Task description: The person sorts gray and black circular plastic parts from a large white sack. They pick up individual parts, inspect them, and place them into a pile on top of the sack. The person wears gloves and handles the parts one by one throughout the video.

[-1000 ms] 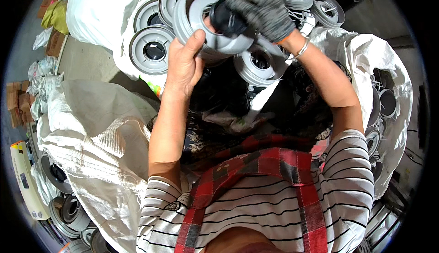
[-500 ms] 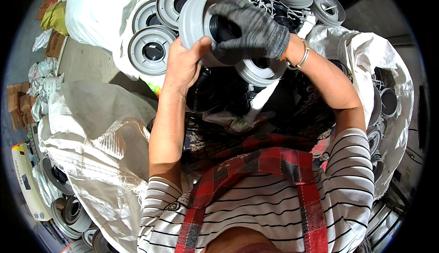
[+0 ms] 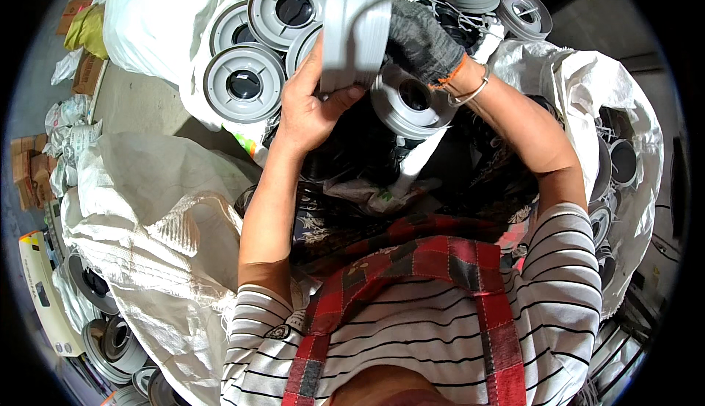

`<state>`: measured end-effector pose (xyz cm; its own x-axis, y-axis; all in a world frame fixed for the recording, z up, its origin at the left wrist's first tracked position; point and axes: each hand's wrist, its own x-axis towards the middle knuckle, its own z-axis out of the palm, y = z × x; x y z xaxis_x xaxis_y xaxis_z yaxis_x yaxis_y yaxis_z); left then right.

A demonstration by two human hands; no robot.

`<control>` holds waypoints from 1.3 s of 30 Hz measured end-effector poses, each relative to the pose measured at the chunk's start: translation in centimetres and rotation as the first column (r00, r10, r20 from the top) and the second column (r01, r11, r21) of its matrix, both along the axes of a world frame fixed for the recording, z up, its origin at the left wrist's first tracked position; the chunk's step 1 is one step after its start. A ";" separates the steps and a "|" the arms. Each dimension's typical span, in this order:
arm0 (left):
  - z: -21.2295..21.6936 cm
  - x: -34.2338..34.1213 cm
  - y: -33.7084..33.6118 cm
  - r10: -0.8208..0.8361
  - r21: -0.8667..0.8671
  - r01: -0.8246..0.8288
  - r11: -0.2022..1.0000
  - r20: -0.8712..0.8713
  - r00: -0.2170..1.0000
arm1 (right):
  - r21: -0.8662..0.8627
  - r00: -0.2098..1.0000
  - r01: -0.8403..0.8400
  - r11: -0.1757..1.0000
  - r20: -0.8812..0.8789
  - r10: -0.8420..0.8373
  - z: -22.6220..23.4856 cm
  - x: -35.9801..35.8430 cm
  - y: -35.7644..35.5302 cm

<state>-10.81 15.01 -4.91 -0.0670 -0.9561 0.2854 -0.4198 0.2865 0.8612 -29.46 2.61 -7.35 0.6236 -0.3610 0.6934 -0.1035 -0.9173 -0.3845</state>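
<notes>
My bare left hand grips the lower left side of a grey round plastic housing, its ribbed rim turned on edge towards me. My right hand, in a grey knit glove with an orange cuff, is against the housing's right side, its fingertips hidden behind the rim. Just below the right hand rests another grey housing with a black centre. To the left, several similar housings lie on a white sack, among them one at the front and one above it.
An open white woven sack stands at my left. At my right, another white sack holds more grey parts. More housings and white trimmings lie at the far right. Cardboard boxes stand at the far left.
The housing has turned from showing its black-lined opening to showing its ribbed outer rim, and has risen slightly. My right hand has shifted right, out of the opening.
</notes>
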 end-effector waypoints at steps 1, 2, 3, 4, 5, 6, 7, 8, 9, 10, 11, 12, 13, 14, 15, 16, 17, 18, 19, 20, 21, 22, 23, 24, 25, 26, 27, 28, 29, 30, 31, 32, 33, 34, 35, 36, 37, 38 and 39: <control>0.0 0.1 0.2 -0.006 0.025 0.006 1.000 -0.004 1.000 | 0.111 0.999 -0.030 0.993 0.017 0.028 0.0 0.2 0.2; 0.1 0.3 0.4 -0.006 0.050 0.006 0.999 -0.007 1.000 | 0.293 0.997 0.070 0.954 -0.011 -0.070 1.0 0.8 1.0; -0.2 0.7 0.3 0.015 0.075 -0.011 0.997 -0.056 0.998 | 0.462 0.985 0.169 0.871 -0.049 -0.165 1.9 1.3 1.8; -0.9 1.2 0.2 0.037 0.100 -0.026 0.995 -0.104 0.994 | 0.458 0.981 0.195 0.867 -0.085 -0.176 1.5 1.4 1.7; -1.2 1.5 0.0 0.052 0.126 -0.033 0.992 -0.154 0.987 | 0.401 0.987 0.161 0.902 -0.063 -0.148 1.7 1.2 1.8; -1.3 1.6 -0.2 0.013 0.134 0.027 0.991 -0.294 0.956 | 0.340 0.992 0.125 0.932 -0.042 -0.118 2.0 1.1 1.8; -1.3 1.6 -0.3 -0.021 0.135 0.087 0.987 -0.428 0.904 | 0.239 0.987 0.158 0.958 -0.064 -0.147 1.7 1.1 1.8; -1.4 1.7 -0.5 -0.051 0.129 0.145 0.981 -0.553 0.832 | 0.135 0.981 0.187 0.973 -0.083 -0.177 1.2 1.3 1.8; -1.4 1.9 -0.6 -0.073 0.141 0.178 0.974 -0.547 0.834 | 0.029 0.973 0.212 0.977 -0.098 -0.209 0.8 1.4 1.7; -1.2 1.7 -0.6 -0.060 0.149 0.175 0.973 -0.568 0.821 | 0.053 0.978 0.200 0.978 -0.066 -0.196 0.6 1.3 1.6; -0.9 1.3 -0.6 -0.049 0.156 0.173 0.973 -0.589 0.807 | 0.074 0.982 0.187 0.980 -0.034 -0.185 0.5 1.3 1.5; -0.8 1.1 -0.6 -0.037 0.163 0.171 0.972 -0.609 0.792 | 0.094 0.985 0.173 0.980 -0.001 -0.174 0.4 1.2 1.5; -0.9 1.0 -0.5 -0.041 0.146 0.129 0.981 -0.490 0.870 | 0.295 0.989 0.128 0.947 0.035 -0.144 0.5 1.1 1.5; -0.9 1.0 -0.2 -0.036 0.121 0.086 0.989 -0.362 0.931 | 0.481 0.990 0.067 0.874 0.076 -0.118 0.7 1.1 1.6; -1.0 1.0 0.0 -0.024 0.091 0.046 0.995 -0.227 0.974 | 0.645 0.988 -0.001 0.764 0.121 -0.101 1.0 1.0 1.6; -1.0 1.1 0.0 -0.043 0.109 0.075 0.991 -0.272 0.961 | 0.765 0.993 -0.019 0.644 0.091 -0.078 1.3 0.7 1.3; -0.9 1.2 -0.1 -0.067 0.123 0.111 0.986 -0.319 0.946 | 0.769 0.991 -0.036 0.638 0.109 -0.076 1.4 0.7 1.4; -0.9 1.2 -0.1 -0.089 0.135 0.147 0.980 -0.364 0.927 | 0.773 0.989 -0.053 0.633 0.128 -0.074 1.4 0.7 1.6; -0.7 1.0 -0.1 -0.093 0.132 0.144 0.981 -0.336 0.937 | 0.271 0.996 0.048 0.961 0.063 -0.067 -0.1 0.2 0.1; -0.4 1.0 0.0 -0.091 0.133 0.137 0.982 -0.304 0.948 | -0.332 0.996 0.091 0.939 0.006 -0.095 -0.2 0.4 -0.7; -0.2 0.9 -0.1 -0.120 0.082 0.140 0.987 -0.215 0.969 | -0.159 0.999 0.035 0.987 -0.005 -0.036 -0.5 0.0 -0.5; 0.1 0.9 -0.3 -0.139 0.028 0.143 0.989 -0.125 0.982 | 0.018 1.000 -0.014 1.000 0.008 0.014 -0.7 -0.3 -0.3; 0.4 0.8 -1.0 -0.172 -0.074 0.173 0.982 0.029 0.985 | 0.396 0.981 -0.190 0.899 0.054 0.184 -1.4 -0.2 -0.6; 0.6 0.7 -1.4 -0.185 -0.170 0.217 0.961 0.185 0.965 | 0.552 0.968 -0.250 0.795 0.110 0.227 -2.0 -0.4 -0.8; 0.8 0.5 -1.3 -0.163 -0.142 0.186 0.972 0.160 0.974 | 0.678 0.953 -0.297 0.672 0.166 0.253 -2.6 -0.6 -1.0; 1.0 0.4 -1.1 -0.140 -0.113 0.156 0.981 0.135 0.981 | 0.740 0.945 -0.318 0.593 0.194 0.264 -2.3 -0.5 -1.1; 1.1 0.3 -0.9 -0.116 -0.084 0.126 0.989 0.112 0.987 | 0.780 0.942 -0.320 0.538 0.204 0.265 -2.1 -0.4 -1.1; 1.2 0.1 -0.7 -0.092 -0.053 0.097 0.994 0.088 0.992 | 0.678 0.960 -0.274 0.682 0.148 0.239 -1.8 -0.5 -0.9; 0.7 0.3 -0.2 -0.098 0.037 0.097 0.995 0.016 0.995 | 0.555 0.977 -0.212 0.805 0.101 0.188 -0.8 -0.4 -0.3; 0.4 0.5 -0.3 -0.142 -0.027 0.146 0.989 0.119 0.983 | 0.622 0.959 -0.282 0.731 0.156 0.237 -1.1 -0.2 -0.5; 0.2 1.0 -0.7 -0.178 -0.084 0.201 0.976 0.223 0.958 | 0.678 0.937 -0.346 0.648 0.214 0.276 -1.3 0.1 -0.7; 0.1 1.3 -1.3 -0.210 -0.135 0.265 0.955 0.323 0.923 | 0.644 0.946 -0.317 0.697 0.160 0.283 -1.5 0.1 -1.2; 0.3 1.8 -1.8 -0.135 -0.209 0.281 0.937 0.524 0.841 | 0.604 0.952 -0.290 0.742 0.105 0.286 -1.6 0.0 -1.6; 0.4 1.7 -1.7 -0.139 -0.148 0.214 0.966 0.401 0.905 | 0.644 0.956 -0.277 0.713 0.108 0.273 -1.7 -0.5 -1.6; 1.0 1.5 -1.1 -0.121 -0.076 0.147 0.986 0.277 0.953 | 0.680 0.957 -0.272 0.681 0.115 0.268 -1.6 -1.0 -1.7; 1.4 1.2 -0.6 -0.089 0.003 0.090 0.996 0.150 0.985 | 0.552 0.968 -0.242 0.798 0.083 0.236 -1.6 -1.0 -1.7; 1.0 0.9 -0.1 -0.064 0.178 0.123 0.976 -0.306 0.950 | 0.411 0.981 -0.194 0.891 0.059 0.186 -1.6 -0.9 -1.6; 0.8 1.0 0.0 -0.084 0.198 0.137 0.971 -0.255 0.963 | 0.159 0.989 -0.148 0.976 0.019 0.147 -1.4 -0.7 -1.3; 0.7 1.2 0.0 -0.104 0.219 0.149 0.964 -0.203 0.974 | -0.107 0.997 -0.073 0.992 0.021 0.075 -1.2 -0.4 -1.1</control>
